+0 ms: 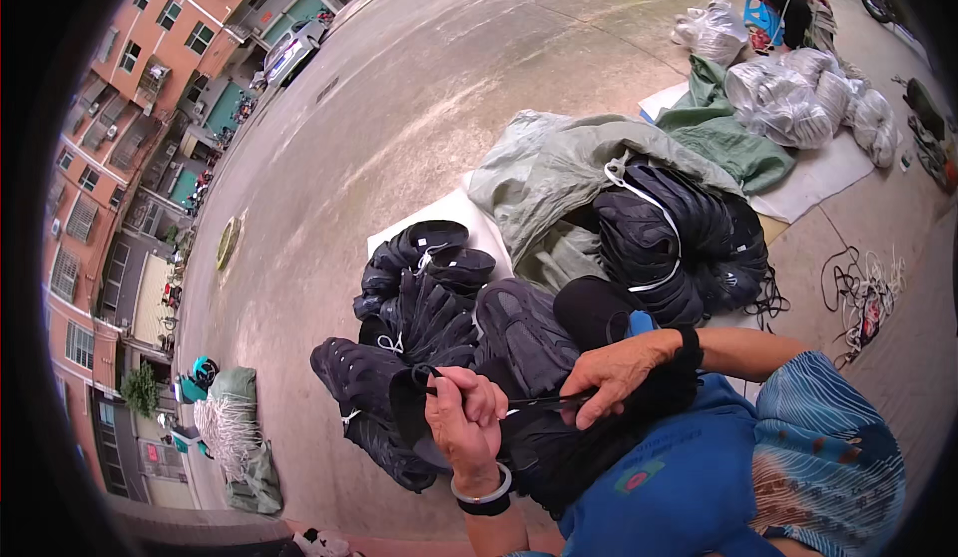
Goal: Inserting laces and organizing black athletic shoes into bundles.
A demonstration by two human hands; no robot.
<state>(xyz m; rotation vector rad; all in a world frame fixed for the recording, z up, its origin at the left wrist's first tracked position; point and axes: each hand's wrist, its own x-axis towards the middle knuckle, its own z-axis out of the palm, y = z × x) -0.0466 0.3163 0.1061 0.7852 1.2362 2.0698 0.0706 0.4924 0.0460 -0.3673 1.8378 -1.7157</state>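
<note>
Black cord point(544, 400) runs straight between the hands, in front of a blue apron point(659, 467). The left hand point(467, 419) is clamped on it, thumb against fingers; the right hand point(617, 372) grips it too. Beyond, bundled dark shoes point(429, 312) overlap the white sheet's point(451, 212) left corner.

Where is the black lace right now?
In the head view, the black lace is at the lower middle, running between the left hand and right hand, below a dark shoe.
</note>
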